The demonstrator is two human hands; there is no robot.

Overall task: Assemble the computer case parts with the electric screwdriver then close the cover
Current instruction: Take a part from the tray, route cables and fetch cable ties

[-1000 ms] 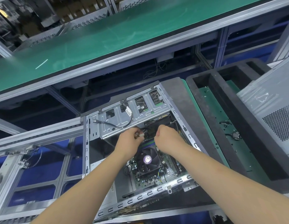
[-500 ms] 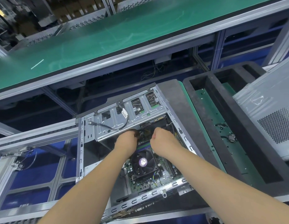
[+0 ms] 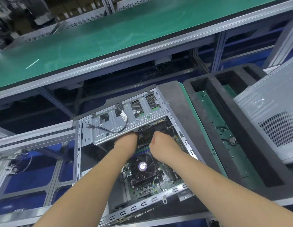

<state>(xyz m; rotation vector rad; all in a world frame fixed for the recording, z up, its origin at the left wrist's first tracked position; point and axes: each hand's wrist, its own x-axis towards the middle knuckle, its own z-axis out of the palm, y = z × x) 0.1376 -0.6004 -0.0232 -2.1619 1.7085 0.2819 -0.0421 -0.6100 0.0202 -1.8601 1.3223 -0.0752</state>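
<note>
The computer case point(image 3: 188, 128), an open box of stamped grey sheet metal with slotted rails, is laid on its side on a dark foam pad beside a black foam tray point(image 3: 224, 112) lined with a green mat. The left hand point(image 3: 127, 141) is reached under the case's perforated drive cage point(image 3: 119, 122), so its fingers are hidden and their grip cannot be told. The right hand point(image 3: 160, 141) is seen just beside it over the motherboard point(image 3: 165, 179); its fingers are curled into a fist, though whether anything is pinched inside is hidden. A square black fan point(image 3: 143, 167) with a round purple label is seen nearer than the hands. A thin black cable point(image 3: 124, 125) is looped across the cage. The perforated grey cover point(image 3: 273, 115) is cut off beyond the tray.
</note>
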